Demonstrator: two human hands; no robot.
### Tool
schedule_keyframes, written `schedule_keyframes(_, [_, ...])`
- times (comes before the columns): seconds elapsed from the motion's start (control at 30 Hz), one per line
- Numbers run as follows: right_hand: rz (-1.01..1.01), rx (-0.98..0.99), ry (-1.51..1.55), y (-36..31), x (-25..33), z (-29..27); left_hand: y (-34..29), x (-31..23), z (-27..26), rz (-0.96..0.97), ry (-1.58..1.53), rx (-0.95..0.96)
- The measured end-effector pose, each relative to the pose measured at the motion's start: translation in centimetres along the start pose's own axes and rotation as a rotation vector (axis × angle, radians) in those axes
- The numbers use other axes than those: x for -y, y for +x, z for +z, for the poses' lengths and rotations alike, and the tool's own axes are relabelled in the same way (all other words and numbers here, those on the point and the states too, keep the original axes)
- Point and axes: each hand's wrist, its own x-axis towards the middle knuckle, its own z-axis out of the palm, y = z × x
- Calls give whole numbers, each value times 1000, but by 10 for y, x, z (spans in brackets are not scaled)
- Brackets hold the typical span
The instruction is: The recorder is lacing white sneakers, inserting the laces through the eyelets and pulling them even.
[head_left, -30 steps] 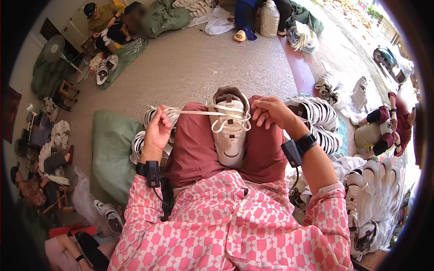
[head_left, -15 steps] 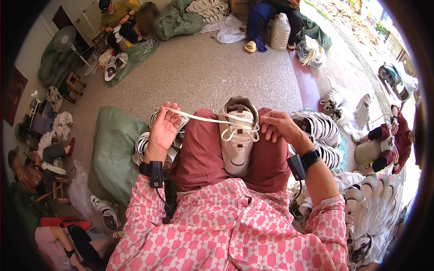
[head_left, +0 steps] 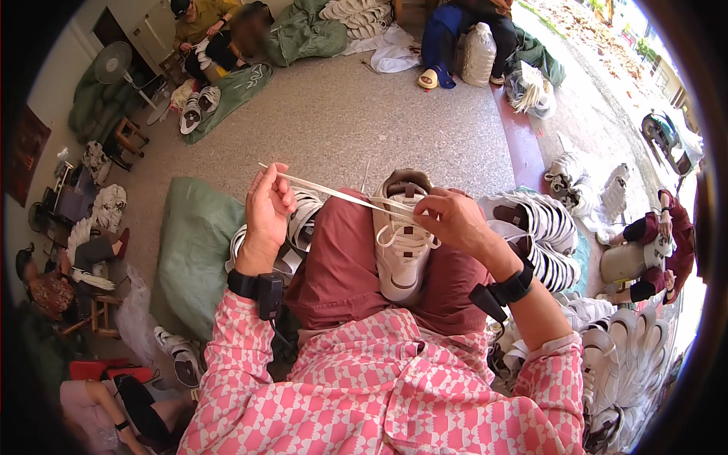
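A white and beige sneaker (head_left: 403, 265) is held upright between my knees, its dark-lined opening pointing away from me. Out to the left, my left hand (head_left: 271, 208) is closed on a flat white shoelace (head_left: 327, 190), which stretches taut across my left thigh to the shoe. A short end of lace sticks out past its fingers. My right hand (head_left: 453, 218) is at the right side of the sneaker's lacing, thumb and fingers pinched together on the lace by the upper eyelets. A loop of lace lies over the tongue. The fingertips partly hide the eyelets there.
A green sack (head_left: 189, 258) lies to my left, with more sneakers beside my left knee. Stacked white shoe uppers (head_left: 542, 235) sit right of my knees, and more shoes (head_left: 622, 356) at lower right. Several people sit around the room; a fan (head_left: 114, 62) stands far left.
My right hand has moved left from beside the shoe onto the lacing and closed its fingers. My left hand has turned from an open-palmed hold to a closed grip, keeping the lace stretched.
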Motion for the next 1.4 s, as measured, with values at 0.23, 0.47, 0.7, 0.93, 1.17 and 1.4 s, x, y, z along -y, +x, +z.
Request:
schedule_keyframes(0.23, [-100, 65, -50, 14, 3, 21, -1, 7, -13, -14, -1, -48])
schedule_keyframes(0.47, [-65, 122, -4, 24, 5, 25, 0, 4, -24, -122, -299, 177])
schedule_keyframes(0.7, [2, 222, 183, 30, -3, 20, -9, 7, -15, -43, -113, 152])
schedule_keyframes(0.93, [101, 114, 306, 30, -7, 27, -7, 8, -27, -30, -22, 95])
schedule_keyframes(1.17, [92, -10, 6, 36, 2, 41, -7, 2, -5, -43, -151, 52])
schedule_keyframes(1.4, [149, -52, 155, 32, -4, 35, -1, 9, 4, -104, -42, 236])
